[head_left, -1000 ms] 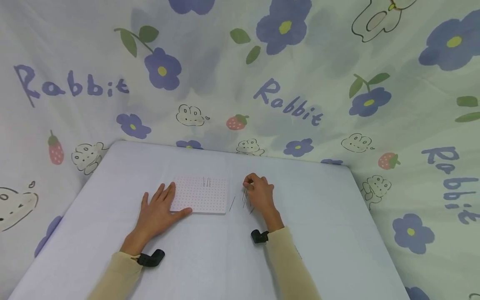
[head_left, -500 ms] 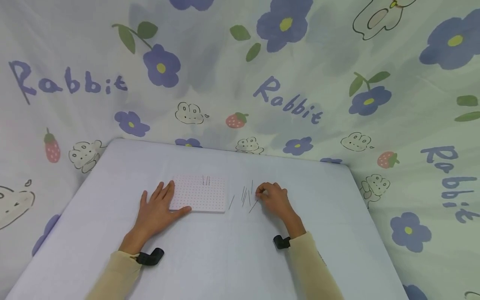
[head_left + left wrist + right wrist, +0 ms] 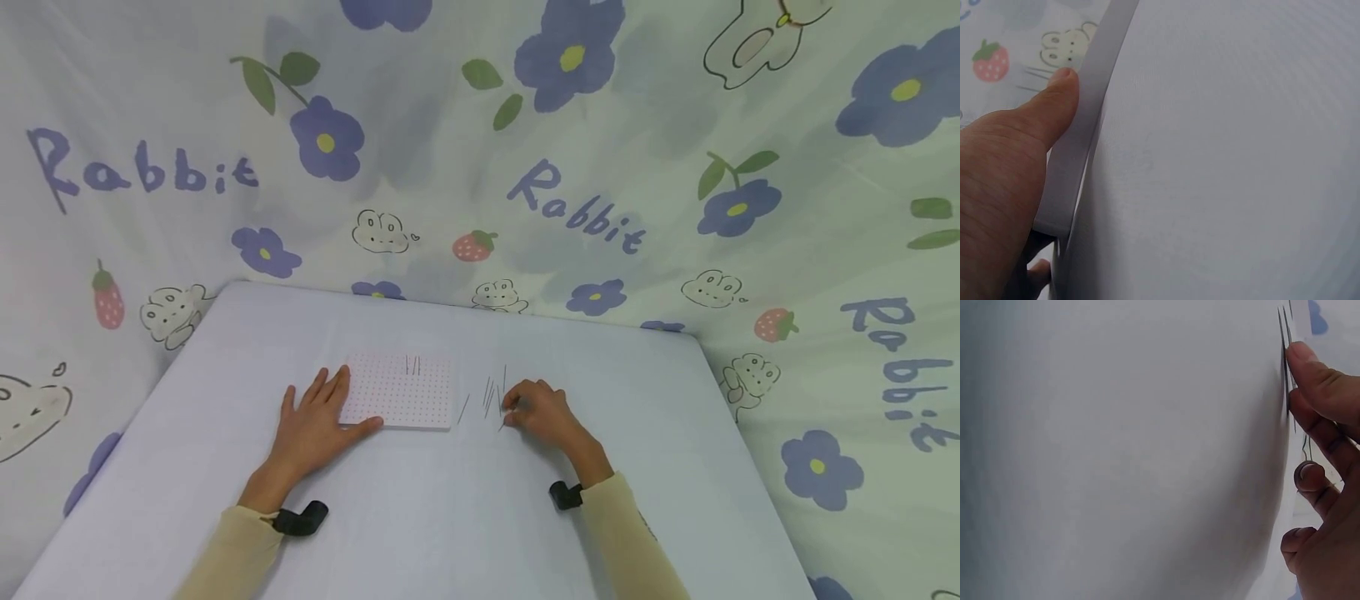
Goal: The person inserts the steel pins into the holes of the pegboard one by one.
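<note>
A white board dotted with a grid of tiny holes lies flat on the table. My left hand is spread at its left side, thumb on the front edge, fingers along the left edge. Three thin dark needle-like rods are on the board near its back. My right hand is low over a slanted rod, mostly hidden by the fingers. Its thumb and index finger are bent but apart at the tips. In the right wrist view these fingertips are beside thin rods.
Several more loose rods lie between the board and my right hand. A lone rod lies close to the board's right edge. Behind the white table hangs a printed cloth. Each wrist wears a black camera.
My right hand first went right, away from above the rods, uncovering them. It then came slightly toward me and left, over the slanted rod. My left hand and the board stay put.
</note>
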The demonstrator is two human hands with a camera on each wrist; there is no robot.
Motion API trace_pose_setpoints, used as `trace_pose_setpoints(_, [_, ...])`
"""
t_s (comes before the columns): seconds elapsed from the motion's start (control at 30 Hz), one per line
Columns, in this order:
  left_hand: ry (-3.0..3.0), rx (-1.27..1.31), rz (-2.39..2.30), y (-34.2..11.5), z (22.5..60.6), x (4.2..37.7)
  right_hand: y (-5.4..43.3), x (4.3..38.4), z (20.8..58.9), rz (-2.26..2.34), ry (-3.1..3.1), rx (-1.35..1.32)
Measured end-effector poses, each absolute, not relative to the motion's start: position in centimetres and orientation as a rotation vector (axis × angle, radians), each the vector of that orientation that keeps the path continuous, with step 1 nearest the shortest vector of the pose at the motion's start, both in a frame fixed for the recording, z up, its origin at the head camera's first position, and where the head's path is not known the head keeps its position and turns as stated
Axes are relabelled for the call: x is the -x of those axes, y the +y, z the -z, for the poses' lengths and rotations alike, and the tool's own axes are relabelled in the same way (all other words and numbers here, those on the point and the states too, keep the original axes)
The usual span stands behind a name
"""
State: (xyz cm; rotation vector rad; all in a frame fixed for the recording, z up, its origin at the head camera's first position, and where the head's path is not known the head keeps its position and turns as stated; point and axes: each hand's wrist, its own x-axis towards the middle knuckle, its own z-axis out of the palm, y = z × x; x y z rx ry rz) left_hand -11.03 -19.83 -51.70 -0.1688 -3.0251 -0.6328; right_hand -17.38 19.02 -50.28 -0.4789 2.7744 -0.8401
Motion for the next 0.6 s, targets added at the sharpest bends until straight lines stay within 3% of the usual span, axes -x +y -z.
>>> trace_pose_setpoints(0.6, [-3.006, 0.173, 0.637, -19.62, 51.62, 10.84, 19.12, 17.18, 50.3, 0.794, 2.728, 0.539])
